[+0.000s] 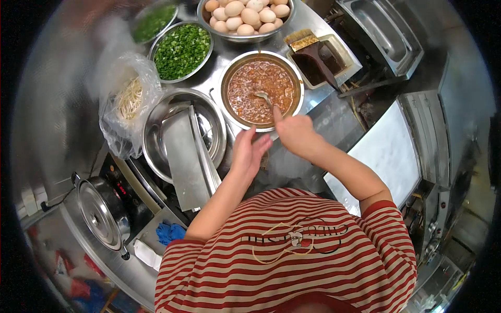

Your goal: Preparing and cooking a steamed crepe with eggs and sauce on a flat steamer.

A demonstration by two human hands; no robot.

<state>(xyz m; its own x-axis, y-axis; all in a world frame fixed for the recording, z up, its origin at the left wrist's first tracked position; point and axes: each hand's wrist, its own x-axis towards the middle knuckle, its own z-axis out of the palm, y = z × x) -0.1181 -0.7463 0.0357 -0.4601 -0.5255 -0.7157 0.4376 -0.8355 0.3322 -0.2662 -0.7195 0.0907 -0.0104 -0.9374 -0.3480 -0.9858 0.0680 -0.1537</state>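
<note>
My right hand point(294, 132) grips the handle of a metal spoon point(263, 95), whose bowl rests in a chunky reddish-brown sauce point(244, 80). The sauce fills a round metal bowl point(300, 94) in front of me. My left hand point(249, 150) is at the near rim of this bowl, fingers apart, holding nothing; whether its fingertips touch the rim I cannot tell. Left of the sauce, a wide steel basin point(150, 158) has a folded sheet-metal piece point(182, 160) lying across it. Chopped green onions point(182, 51) fill another metal bowl behind the basin.
A bowl of eggs point(249, 16) stands at the back. A brush point(319, 58) lies over a tub of dark liquid point(339, 54) to the right. Bean sprouts point(130, 98) sit in a plastic bag point(146, 80) at left. A lidded pot point(96, 215) stands lower left, beside a cooktop point(125, 191).
</note>
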